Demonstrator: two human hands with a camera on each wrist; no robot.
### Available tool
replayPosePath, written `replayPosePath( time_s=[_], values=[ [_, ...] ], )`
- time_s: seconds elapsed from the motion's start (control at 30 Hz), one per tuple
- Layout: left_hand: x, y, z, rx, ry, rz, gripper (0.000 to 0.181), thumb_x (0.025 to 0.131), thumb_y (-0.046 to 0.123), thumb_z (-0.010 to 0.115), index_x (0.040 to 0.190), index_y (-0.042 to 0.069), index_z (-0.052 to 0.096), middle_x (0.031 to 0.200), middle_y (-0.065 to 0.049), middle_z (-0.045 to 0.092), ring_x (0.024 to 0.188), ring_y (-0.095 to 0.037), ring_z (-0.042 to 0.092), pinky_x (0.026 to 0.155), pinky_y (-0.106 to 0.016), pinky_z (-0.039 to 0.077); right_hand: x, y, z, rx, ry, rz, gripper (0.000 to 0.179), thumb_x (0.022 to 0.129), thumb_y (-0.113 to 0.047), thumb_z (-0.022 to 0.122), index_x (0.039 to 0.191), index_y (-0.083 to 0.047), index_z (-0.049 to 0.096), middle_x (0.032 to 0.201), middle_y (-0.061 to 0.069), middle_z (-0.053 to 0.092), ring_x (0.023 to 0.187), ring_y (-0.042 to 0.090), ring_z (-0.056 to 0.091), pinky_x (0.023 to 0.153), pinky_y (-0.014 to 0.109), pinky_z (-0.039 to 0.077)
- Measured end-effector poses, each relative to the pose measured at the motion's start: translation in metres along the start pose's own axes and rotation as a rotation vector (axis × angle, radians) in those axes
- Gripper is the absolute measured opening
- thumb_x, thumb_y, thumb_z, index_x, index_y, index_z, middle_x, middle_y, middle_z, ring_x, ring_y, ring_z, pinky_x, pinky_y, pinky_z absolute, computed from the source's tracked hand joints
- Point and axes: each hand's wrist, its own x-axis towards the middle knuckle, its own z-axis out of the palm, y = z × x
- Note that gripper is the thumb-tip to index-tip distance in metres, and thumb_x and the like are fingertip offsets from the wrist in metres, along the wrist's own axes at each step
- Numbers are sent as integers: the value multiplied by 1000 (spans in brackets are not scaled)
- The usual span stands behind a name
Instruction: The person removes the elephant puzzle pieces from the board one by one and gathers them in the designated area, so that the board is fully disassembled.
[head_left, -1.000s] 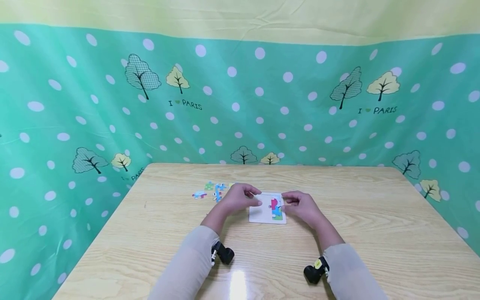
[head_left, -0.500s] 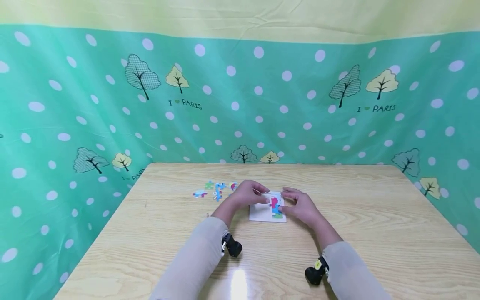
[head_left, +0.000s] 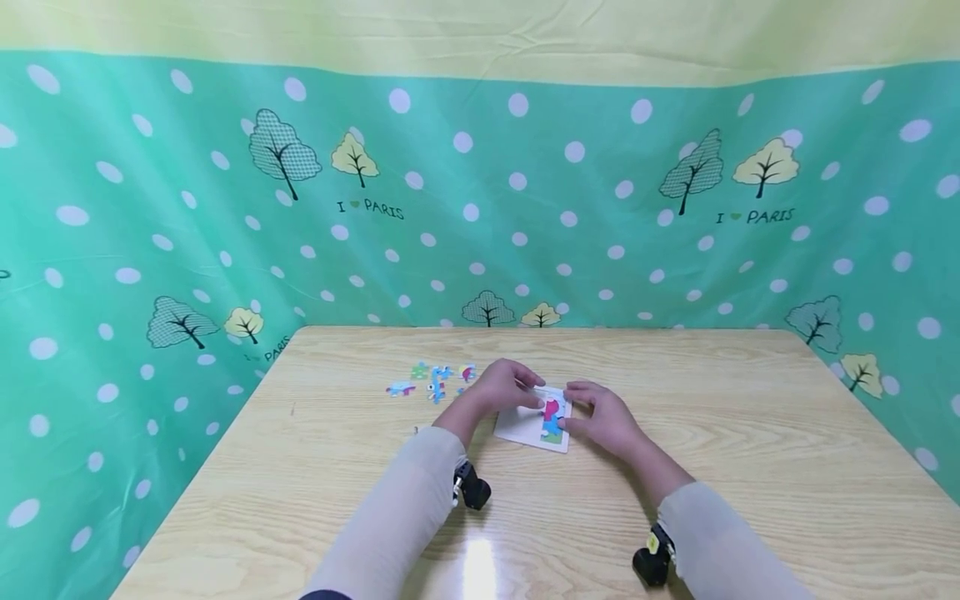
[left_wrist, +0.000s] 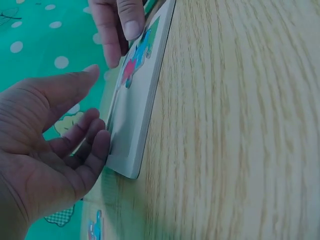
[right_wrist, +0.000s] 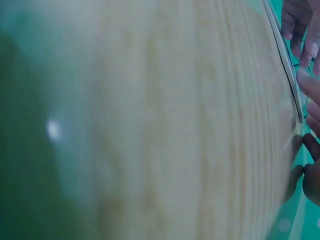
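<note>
Tray [head_left: 516, 428] lies on the table [head_left: 562, 517], joined pieces [head_left: 552, 422] along its right side. Left hand [head_left: 502, 386] is at its far left corner, thumb and fingers spread; right hand [head_left: 602, 418], thumb and fingers also apart, is at its right edge, whether pressing I can't tell.

Head view: bright; I log white glare on pale wood-grain tabletop [head_left: 750, 433]. Left-wrist view: dimmer, soft shadow beside flat white puzzle board [left_wrist: 134, 110]. Right-wrist view: hazy, grain blurred, glare spot left.
</note>
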Motion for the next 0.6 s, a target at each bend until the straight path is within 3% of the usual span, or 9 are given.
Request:
replayPosePath(
  time_s=[0.2,0.43,0.6],
  values=[
    [-3,3,0,71,-15,-44,33,80,11,90,110,13,79,109,-1,71,105,-19,63,101,-39,51,-1,-1,3,-39,38,-2,49,90,-16,82,132,5,66,145,21,57,141,46,43,117,59,32],
    [-8,6,-3,118,-28,-57,34,79,14,91,110,12,79,106,-1,69,99,-18,61,98,-39,52,-2,4,1,33,11,0,50,89,-18,84,133,0,68,147,17,58,141,46,42,117,59,32],
    [-9,6,-4,134,-35,-58,33,80,14,90,111,12,79,104,0,68,97,-17,60,96,-39,52,-3,5,0,29,-12,1,45,89,-21,84,128,-3,72,147,15,57,142,45,40,117,62,29]
  ],
)
